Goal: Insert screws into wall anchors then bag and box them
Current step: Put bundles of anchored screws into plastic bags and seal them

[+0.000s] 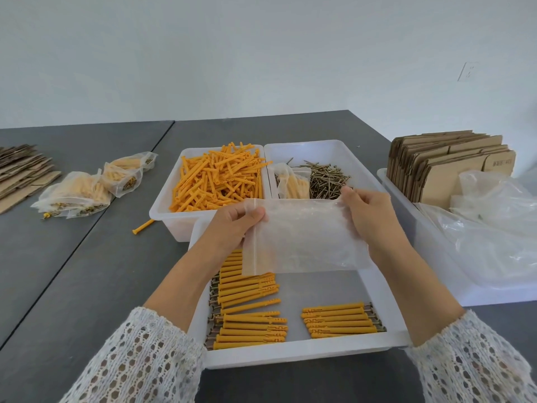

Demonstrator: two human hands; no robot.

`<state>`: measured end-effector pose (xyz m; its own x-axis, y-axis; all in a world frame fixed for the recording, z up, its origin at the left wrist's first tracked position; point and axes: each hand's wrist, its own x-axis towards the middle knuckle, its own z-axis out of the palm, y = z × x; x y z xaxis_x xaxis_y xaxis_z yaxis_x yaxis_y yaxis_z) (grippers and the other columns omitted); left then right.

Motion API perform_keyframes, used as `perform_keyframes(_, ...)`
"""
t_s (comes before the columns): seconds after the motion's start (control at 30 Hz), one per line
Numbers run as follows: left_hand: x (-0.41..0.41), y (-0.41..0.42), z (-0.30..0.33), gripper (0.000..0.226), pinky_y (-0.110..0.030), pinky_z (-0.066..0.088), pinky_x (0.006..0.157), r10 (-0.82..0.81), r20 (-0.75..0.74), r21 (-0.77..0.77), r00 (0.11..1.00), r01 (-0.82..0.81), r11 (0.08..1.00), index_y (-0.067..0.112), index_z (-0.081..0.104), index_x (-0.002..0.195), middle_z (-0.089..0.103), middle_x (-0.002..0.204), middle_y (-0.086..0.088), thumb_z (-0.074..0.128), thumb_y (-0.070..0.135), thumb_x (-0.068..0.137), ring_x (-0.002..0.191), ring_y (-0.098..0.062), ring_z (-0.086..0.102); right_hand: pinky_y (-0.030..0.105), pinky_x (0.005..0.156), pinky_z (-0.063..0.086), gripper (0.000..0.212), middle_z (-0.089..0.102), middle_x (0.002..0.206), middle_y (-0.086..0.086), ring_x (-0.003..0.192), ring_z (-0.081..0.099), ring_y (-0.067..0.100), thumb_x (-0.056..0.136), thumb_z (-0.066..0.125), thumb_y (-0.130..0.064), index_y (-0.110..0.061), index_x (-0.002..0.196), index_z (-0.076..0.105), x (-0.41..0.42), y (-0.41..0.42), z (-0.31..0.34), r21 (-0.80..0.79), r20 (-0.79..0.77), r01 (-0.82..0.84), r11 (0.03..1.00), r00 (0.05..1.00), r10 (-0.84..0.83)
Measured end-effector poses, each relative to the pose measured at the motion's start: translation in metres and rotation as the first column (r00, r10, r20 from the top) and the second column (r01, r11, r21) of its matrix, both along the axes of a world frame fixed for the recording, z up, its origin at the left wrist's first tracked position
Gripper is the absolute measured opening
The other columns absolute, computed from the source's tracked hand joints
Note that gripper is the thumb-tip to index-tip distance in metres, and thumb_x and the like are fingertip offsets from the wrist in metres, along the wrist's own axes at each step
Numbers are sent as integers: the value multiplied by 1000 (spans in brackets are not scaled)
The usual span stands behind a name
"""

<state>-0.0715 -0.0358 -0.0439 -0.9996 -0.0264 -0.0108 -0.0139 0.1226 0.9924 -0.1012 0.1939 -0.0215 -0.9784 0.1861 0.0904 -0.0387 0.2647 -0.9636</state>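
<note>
I hold an empty clear plastic bag (302,237) up over the near white tray (290,354). My left hand (232,225) pinches its left edge and my right hand (369,216) pinches its upper right corner. In the tray below lie two rows of orange anchors with screws in them, a long row (250,309) on the left and a short row (340,319) on the right. Behind stand a bin of loose orange anchors (218,178) and a bin of loose screws (328,178) with one filled bag (292,181) in it.
Filled bags (87,190) lie on the dark table at the left, beside flat cardboard (20,173). One loose anchor (143,226) lies by the anchor bin. A white bin (406,205) at the right holds folded cardboard boxes (447,164) and empty plastic bags (494,228).
</note>
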Motion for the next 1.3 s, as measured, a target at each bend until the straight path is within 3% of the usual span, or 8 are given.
perform_keyframes(0.33,2,2,6,25,-47,55,87,98,29,33,995,-99,995,19,75,79,75,96,-11,61,25,98,87,-26,69,25,52,29,44,37,44,-13,43,30,4,100,54,-27,-15,58,48,-4,5,-8,19,-151,65,998,987,-61)
perform_keyframes(0.47,0,-1,3,18,-37,58,82,178,21,97,984,-179,979,15,74,94,76,93,-6,58,20,99,87,-22,70,28,56,34,33,49,57,-3,52,40,11,99,50,-24,-11,71,61,-4,8,-5,-99,-196,190,977,959,-206)
perform_keyframes(0.57,-1,1,1,20,-33,56,72,248,-75,-60,966,-253,966,15,72,87,74,82,-7,58,21,100,76,-18,67,19,53,32,30,46,61,1,54,35,5,98,49,-20,-2,74,56,7,-2,0,-4,-374,237,971,901,-221)
perform_keyframes(0.67,0,3,-3,22,-36,55,65,208,-173,-213,963,-242,946,8,70,91,71,86,-18,57,23,100,71,-21,65,24,54,32,28,45,61,0,58,38,9,97,50,-16,-4,72,53,20,-24,1,167,-412,-21,986,907,89)
perform_keyframes(0.83,8,11,-1,38,-24,50,46,-20,-175,-186,984,-13,982,17,62,70,63,59,-3,59,46,95,53,-16,63,36,60,40,34,54,73,12,63,45,13,97,55,-38,-7,82,53,35,-52,-13,345,-88,-561,752,779,621)
perform_keyframes(1.0,11,13,7,69,-31,54,52,-219,-65,48,973,223,974,-1,63,84,64,73,-21,42,65,89,60,-31,65,30,50,46,46,57,69,8,51,49,11,90,65,-46,-5,85,44,34,-55,-21,190,-56,-646,739,744,665)
perform_keyframes(1.17,14,13,5,34,-27,55,50,-205,-204,-20,957,205,978,8,59,75,63,62,-9,59,38,91,51,-21,63,30,48,53,37,64,80,24,54,59,26,94,64,-28,6,102,52,30,-55,-19,83,-16,-676,732,734,679)
perform_keyframes(1.3,14,11,7,29,-26,54,51,-203,-204,-25,958,202,979,14,61,69,62,64,-14,67,32,91,52,-24,62,31,52,56,32,66,80,18,63,62,28,99,58,-23,8,107,54,32,-52,-13,-52,2,-694,718,719,695)
